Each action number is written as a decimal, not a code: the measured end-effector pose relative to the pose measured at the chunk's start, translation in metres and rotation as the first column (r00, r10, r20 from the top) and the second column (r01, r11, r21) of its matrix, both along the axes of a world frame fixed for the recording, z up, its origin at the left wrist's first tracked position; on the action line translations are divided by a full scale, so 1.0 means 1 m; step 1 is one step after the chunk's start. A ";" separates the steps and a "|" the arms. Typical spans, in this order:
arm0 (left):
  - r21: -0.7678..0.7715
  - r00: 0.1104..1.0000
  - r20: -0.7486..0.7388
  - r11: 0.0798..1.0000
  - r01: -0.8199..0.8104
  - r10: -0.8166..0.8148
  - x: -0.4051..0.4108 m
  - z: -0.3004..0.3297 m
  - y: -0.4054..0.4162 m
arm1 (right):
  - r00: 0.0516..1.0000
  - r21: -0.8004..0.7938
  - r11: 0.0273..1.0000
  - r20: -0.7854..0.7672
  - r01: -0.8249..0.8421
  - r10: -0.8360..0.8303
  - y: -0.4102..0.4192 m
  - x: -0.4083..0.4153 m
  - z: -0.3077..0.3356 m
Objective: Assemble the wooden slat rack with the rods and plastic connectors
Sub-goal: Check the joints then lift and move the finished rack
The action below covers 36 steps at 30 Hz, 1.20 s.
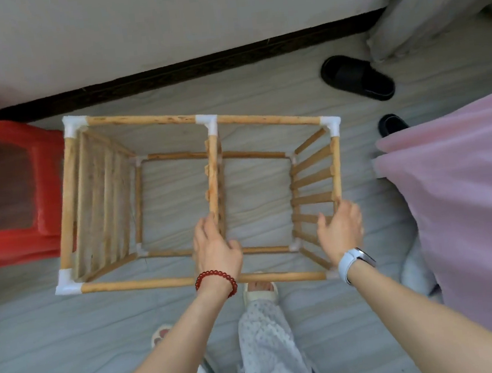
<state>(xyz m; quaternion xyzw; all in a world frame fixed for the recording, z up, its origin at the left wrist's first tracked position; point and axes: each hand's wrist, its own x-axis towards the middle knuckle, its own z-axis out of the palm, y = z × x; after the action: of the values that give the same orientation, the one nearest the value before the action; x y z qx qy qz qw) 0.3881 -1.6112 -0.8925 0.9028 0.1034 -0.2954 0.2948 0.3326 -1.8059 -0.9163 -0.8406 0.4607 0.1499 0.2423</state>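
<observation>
The wooden slat rack [153, 121] stands on the grey floor as a box frame of rods joined by white plastic connectors [73, 125]. Slatted panels close its left and right ends, and a third panel [213, 171] divides the middle. My left hand [215, 248], with a red bead bracelet, grips the near end of the middle panel's top rod. My right hand [340, 226], with a white watch at the wrist, holds the near end of the right panel's top rod [336, 167]. The near right corner connector is mostly hidden by my wrist.
A red plastic stool [11, 192] touches the rack's left side. Black slippers [356, 77] lie at the back right. A pink cloth [464, 193] hangs at the right. A wall with a dark baseboard [183, 68] runs behind. My slippered feet [259, 289] stand just in front of the rack.
</observation>
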 end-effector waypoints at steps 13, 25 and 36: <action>0.107 0.972 -0.125 0.977 -0.187 0.199 0.057 -0.019 -0.048 | 0.987 0.276 0.957 0.098 0.095 -0.126 -0.058 0.016 -0.010; -0.425 0.929 -0.265 0.833 -0.355 0.260 0.099 0.179 -0.012 | 0.755 0.275 0.748 0.499 -0.604 0.426 0.021 0.094 0.216; -0.318 0.836 -0.058 0.784 -0.533 0.545 0.083 0.215 0.092 | 0.862 -0.031 0.892 0.243 -0.452 0.445 0.035 0.124 0.199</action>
<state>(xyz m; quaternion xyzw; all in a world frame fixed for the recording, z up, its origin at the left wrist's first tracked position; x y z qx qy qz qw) 0.4709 -1.5188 -0.6770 0.7806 0.3019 -0.1948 0.5115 0.4565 -1.7710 -0.7176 -0.9331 0.2175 0.1042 0.2668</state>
